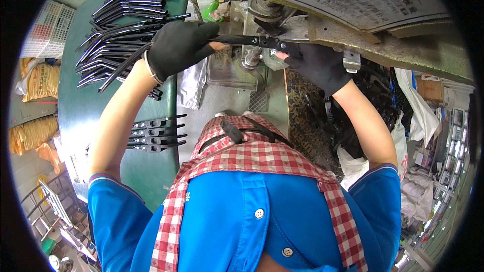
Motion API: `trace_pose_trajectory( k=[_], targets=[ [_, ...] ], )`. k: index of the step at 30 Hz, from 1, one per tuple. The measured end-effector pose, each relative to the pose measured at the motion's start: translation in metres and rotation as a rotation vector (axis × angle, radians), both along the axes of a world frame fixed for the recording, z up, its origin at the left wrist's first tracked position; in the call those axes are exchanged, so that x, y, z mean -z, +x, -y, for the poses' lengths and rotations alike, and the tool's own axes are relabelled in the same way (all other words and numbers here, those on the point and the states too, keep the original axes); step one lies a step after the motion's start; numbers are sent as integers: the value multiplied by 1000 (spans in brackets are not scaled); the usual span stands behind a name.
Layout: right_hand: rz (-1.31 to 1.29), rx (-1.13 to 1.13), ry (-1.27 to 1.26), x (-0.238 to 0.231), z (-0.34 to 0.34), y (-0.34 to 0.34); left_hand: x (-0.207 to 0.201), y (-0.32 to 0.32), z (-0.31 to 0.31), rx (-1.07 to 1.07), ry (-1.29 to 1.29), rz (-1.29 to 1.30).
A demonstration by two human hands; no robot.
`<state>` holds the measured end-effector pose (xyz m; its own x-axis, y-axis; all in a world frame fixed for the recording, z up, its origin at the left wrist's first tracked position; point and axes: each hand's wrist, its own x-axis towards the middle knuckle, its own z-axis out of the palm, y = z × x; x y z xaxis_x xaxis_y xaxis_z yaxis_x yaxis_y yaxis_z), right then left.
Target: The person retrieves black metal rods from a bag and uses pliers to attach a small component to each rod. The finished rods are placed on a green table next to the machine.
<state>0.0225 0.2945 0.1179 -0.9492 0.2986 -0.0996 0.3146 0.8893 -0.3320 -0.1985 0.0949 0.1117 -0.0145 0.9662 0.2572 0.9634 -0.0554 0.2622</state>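
Left hand point(179, 50): wore a black glove with at least one fingertip bare; its fingers were closed around a black bar point(236, 40). Right hand point(321, 68): similarly gloved, was closed on the bar's right end, its grip partly hidden. The bar: lay crosswise between both hands, in front of the machine point(322, 32). Bent black rods point(132, 12): lay heaped on a green table point(151, 176). Short black pieces point(157, 133): lay in a row, nearer the wearer.

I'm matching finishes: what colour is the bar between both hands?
The metal bar is black; it shows best in the head view.
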Motion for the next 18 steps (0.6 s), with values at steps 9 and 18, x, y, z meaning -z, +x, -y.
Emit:
trace_pose_trajectory(
  k=[9, 18],
  targets=[
    [-365, -101, 220, 30, -10, 8, 13, -62, 81, -261, -102, 128],
    [8, 52, 108, -3, 4, 3, 14, -61, 91, -343, -177, 365]
  ],
)
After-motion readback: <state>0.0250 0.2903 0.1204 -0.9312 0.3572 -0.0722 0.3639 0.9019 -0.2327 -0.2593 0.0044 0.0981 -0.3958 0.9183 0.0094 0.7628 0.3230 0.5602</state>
